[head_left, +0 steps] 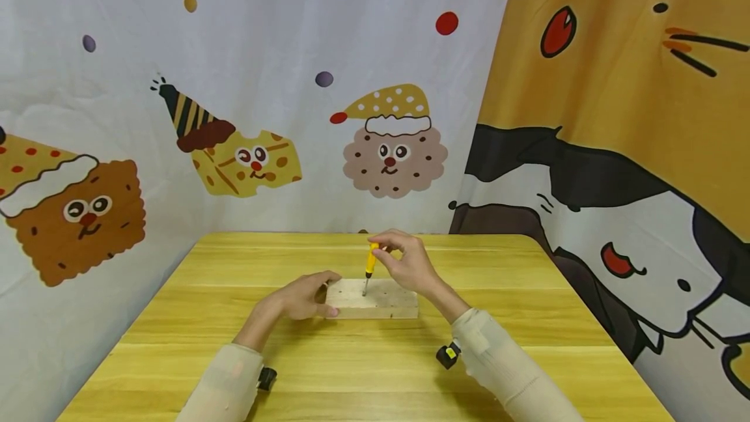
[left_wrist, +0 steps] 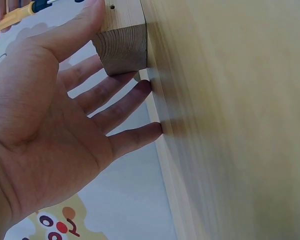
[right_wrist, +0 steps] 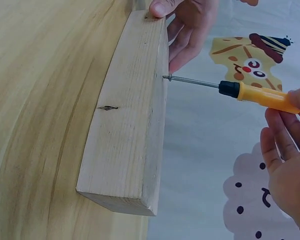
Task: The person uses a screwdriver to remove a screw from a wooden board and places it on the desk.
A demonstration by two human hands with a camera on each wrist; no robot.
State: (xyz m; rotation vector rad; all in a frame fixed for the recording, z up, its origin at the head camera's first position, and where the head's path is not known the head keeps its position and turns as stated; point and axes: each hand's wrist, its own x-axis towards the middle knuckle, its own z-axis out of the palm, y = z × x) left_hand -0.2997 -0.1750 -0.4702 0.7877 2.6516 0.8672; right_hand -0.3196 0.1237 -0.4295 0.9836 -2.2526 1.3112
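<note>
A pale wooden block point(head_left: 372, 312) lies flat on the table, with small dark holes in its top face. At its left end my left hand point(head_left: 301, 296) holds it, thumb along the near side and fingers round the far side. My right hand point(head_left: 410, 262) pinches the end of a yellow screwdriver point(head_left: 371, 262) between thumb and fingers. The screwdriver stands nearly upright, its steel shaft pointing down. In the right wrist view its tip meets a screw point(right_wrist: 167, 77) that stands partly out of the block's top face.
The wood-grain table point(head_left: 328, 370) extends around the block on every side. Behind it hangs a white curtain point(head_left: 263, 38) with cartoon biscuits and cheese; an orange cartoon-cat curtain point(head_left: 603, 96) is at the right. Small black cameras point(head_left: 448, 355) sit at both wrists.
</note>
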